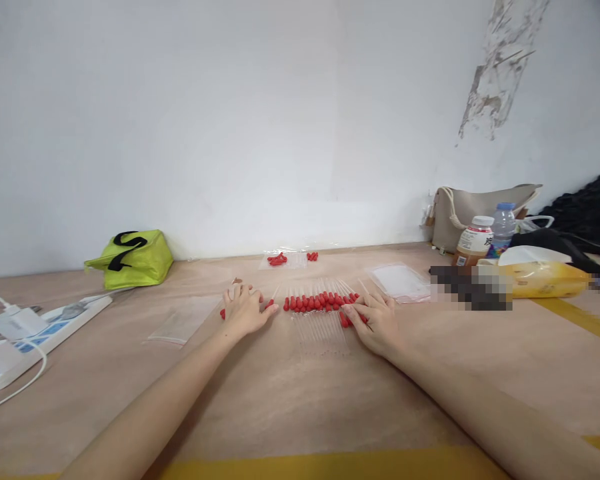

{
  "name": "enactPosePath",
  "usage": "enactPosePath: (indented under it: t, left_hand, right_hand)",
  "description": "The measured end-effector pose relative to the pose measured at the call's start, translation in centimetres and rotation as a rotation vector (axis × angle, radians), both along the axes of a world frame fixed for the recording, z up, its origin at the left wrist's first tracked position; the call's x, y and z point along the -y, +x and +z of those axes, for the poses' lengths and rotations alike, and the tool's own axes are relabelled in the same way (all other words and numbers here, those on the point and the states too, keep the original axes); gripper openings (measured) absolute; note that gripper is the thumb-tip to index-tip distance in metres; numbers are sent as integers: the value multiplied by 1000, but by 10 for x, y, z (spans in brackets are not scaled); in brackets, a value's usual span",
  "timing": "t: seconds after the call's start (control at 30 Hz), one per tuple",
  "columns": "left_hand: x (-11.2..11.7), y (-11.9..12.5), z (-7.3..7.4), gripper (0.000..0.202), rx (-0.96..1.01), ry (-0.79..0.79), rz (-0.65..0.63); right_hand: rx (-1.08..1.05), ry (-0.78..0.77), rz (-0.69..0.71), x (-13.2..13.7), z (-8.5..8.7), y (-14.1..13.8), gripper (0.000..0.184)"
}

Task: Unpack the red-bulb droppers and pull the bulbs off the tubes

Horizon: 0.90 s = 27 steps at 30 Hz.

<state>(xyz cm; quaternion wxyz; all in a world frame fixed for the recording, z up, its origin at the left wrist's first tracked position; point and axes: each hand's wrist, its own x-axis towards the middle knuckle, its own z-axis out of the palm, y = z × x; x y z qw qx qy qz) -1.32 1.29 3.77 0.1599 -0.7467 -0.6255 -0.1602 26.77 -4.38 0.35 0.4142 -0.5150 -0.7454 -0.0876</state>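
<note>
The tubes (320,302) lie on the surface (300,407) between the hands, in two sets facing each other: red ends packed together midway, clear stems running towards the wall (280,133) and towards the near side, probably so the ends stay level. The left hand (244,312) rests low, fingers spread wide, thumb beside a tube apart from the row, perhaps steadying it there. The right hand (379,321) has its fingers drawn narrow over red ends at the row's right end, seemingly to straighten them; whether they grip one I cannot tell.

Those fingers cover some red ends, and the left palm hides what is under it, one red tip showing on its outer side. Stems fade into the surface, so a count is unsure. Whether the tubes by the wall are in or on the clear bag (297,261) is unclear. A pixelated patch (470,288) masks something beside the yellow pack (545,277)
</note>
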Motion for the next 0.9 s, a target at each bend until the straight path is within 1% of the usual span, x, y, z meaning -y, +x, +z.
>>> enactPosePath:
  t: [0.1,0.2,0.27,0.33,0.43,0.5,0.57,0.63,0.7,0.73,0.8,0.9]
  left_hand:
    - [-12,5,-7,39,6,-34,26]
    - [-17,8,-12,27,20,-19,20]
    - [-16,8,-10,21,33,69,6]
    - [-10,7,-4,19,49,212,-19]
    - [7,5,7,18,72,405,-96]
    - [22,7,11,17,92,461,-187]
    - [38,11,8,15,106,448,-298]
    - [53,18,0,13,101,378,-410]
    - [64,24,-10,12,92,303,-502]
    - [68,27,-15,12,92,276,-535]
    - [72,31,-21,12,105,248,-577]
    - [73,33,-22,12,126,220,-599]
  right_hand:
    - [-16,49,-24,-1,-2,0,34]
    - [1,93,2,0,-3,-2,28]
    - [9,117,16,0,-2,-4,24]
    - [16,126,22,0,-2,-4,23]
    - [18,121,21,-2,-4,-5,25]
    - [-1,132,23,-3,-4,-5,22]
    - [-6,150,43,-3,-4,-6,28]
    - [51,153,91,1,-2,-7,41]
    - [153,148,169,5,1,-8,48]
    - [203,147,211,7,1,-10,48]
    - [268,150,281,10,0,-13,41]
    - [277,174,325,11,-3,-19,27]
